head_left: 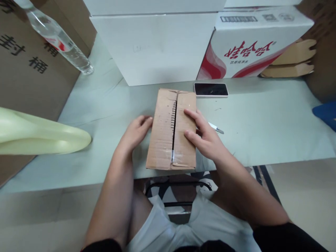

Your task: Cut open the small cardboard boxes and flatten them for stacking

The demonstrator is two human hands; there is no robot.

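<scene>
A brown cardboard box (163, 136) lies in front of me, with a dark slit between its two top flaps and clear tape near its front end. My right hand (204, 134) grips the right side, thumb and a finger on the top flap; its other fingers are partly hidden. Against the left side is my left hand (136, 131), fingers curled and tips at the box edge, so the box sits between both hands. Just beyond my right hand, a small white cutter-like tool (216, 128) with a grey tip lies partly hidden.
Behind the box stand a large white carton (162, 49) and a red-and-white printed carton (244, 52). A phone (211, 89) lies before them. At left are a clear bottle (63, 42), a big brown carton (34, 84) and a pale green smooth object (44, 134). The table's front edge is near me.
</scene>
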